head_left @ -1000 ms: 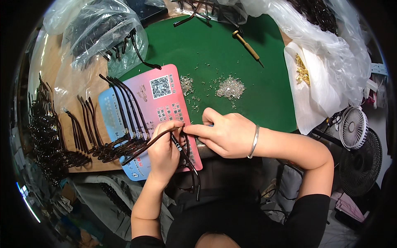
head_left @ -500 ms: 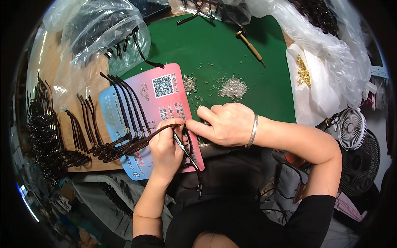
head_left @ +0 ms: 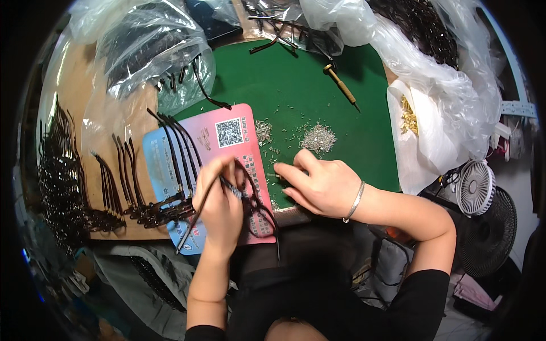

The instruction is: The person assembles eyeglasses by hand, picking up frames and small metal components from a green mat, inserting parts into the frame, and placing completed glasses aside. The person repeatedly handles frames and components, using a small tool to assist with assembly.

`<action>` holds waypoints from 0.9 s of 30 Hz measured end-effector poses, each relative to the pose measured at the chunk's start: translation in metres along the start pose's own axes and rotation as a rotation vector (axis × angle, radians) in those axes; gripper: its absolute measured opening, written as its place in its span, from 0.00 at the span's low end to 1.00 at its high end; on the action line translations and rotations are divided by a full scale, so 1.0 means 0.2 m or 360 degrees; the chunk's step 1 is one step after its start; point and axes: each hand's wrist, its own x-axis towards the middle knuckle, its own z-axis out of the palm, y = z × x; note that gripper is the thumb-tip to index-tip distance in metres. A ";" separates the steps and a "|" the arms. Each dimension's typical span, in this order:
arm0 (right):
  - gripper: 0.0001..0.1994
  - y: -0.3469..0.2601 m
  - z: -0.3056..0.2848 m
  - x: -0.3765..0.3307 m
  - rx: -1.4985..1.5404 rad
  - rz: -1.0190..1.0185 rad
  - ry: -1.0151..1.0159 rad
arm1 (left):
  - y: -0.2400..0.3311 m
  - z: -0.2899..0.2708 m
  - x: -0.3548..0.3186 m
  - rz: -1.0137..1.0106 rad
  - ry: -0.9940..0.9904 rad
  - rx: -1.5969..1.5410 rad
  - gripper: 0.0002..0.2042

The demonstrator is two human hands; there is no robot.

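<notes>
My left hand (head_left: pixel 219 204) is closed around a dark glasses frame (head_left: pixel 253 187), held over a pink and blue printed mat (head_left: pixel 219 153). One temple slants down to the left past the hand; the rim and the other side hang to its right. Apart from the frame, my right hand (head_left: pixel 327 184) is half curled at the mat's right edge. Something thin and pale shows at its fingertips, too small to name. Beyond that hand lie a large pile of tiny silver metal pieces (head_left: pixel 318 138) and a smaller pile (head_left: pixel 263 132).
A brass-coloured screwdriver (head_left: pixel 342 90) rests on the green work surface (head_left: pixel 256 74). Several dark glasses frames (head_left: pixel 165 209) stand in rows at the left, beside a larger heap (head_left: pixel 61 182). Plastic bags (head_left: pixel 153 51) line the back; gold-coloured pieces (head_left: pixel 408 116) lie in white wrapping at the right.
The frame in my left hand has turned, so a temple now points down to the left. My right hand has drawn away from it to the right. The whole view has shifted slightly.
</notes>
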 end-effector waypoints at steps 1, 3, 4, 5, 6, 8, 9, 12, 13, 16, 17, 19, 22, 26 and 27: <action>0.19 -0.01 0.00 0.01 -0.0064 0.0056 -0.0058 | 0.01 0.02 0.06 0.0084 0.0079 0.0125 0.05; 0.20 -0.03 0.00 0.04 -0.0214 0.0178 -0.0141 | -0.03 0.06 0.12 -0.0051 0.0009 0.0284 0.07; 0.22 -0.04 0.02 0.03 -0.0264 0.0162 -0.0144 | -0.04 0.06 0.11 -0.0001 0.0040 0.0330 0.09; 0.24 -0.05 0.02 0.02 -0.0228 0.0152 -0.0150 | -0.05 0.05 0.09 0.0051 0.0071 0.0379 0.11; 0.24 -0.05 0.00 -0.01 -0.0136 0.0172 -0.0138 | -0.01 0.02 0.05 -0.0097 0.0014 0.0255 0.15; 0.22 -0.04 -0.05 -0.07 -0.0005 0.0238 -0.0086 | 0.06 -0.08 -0.01 0.0037 -0.0043 0.0221 0.17; 0.22 -0.04 -0.07 -0.09 0.0045 0.0290 -0.0049 | 0.10 -0.14 -0.05 -0.0031 -0.0149 0.0285 0.17; 0.18 -0.03 -0.07 -0.08 0.0034 0.0274 -0.0005 | 0.11 -0.19 -0.13 -0.0019 -0.0356 0.0220 0.16; 0.18 -0.04 -0.04 -0.08 -0.0043 0.0279 0.0040 | 0.12 -0.19 -0.16 -0.0055 -0.0425 0.0151 0.16; 0.18 -0.05 0.03 -0.07 -0.0295 0.0278 0.0201 | 0.10 -0.16 -0.25 -0.0136 -0.0219 -0.0156 0.09; 0.19 -0.04 0.04 -0.07 -0.0316 0.0255 0.0200 | 0.10 -0.17 -0.26 -0.0046 -0.0257 -0.0146 0.07; 0.20 -0.03 0.05 -0.07 -0.0360 0.0213 0.0199 | 0.09 -0.17 -0.24 0.0394 -0.0562 0.0006 0.07; 0.20 -0.03 0.05 -0.06 -0.0418 0.0198 0.0139 | 0.06 -0.17 -0.30 0.0579 -0.0702 0.0201 0.08; 0.19 -0.04 0.06 -0.05 -0.0428 0.0270 0.0167 | 0.01 -0.17 -0.29 0.0599 -0.0608 0.0284 0.08; 0.19 -0.05 0.06 -0.05 -0.0425 0.0278 0.0168 | 0.01 -0.17 -0.28 0.0598 -0.0598 0.0323 0.08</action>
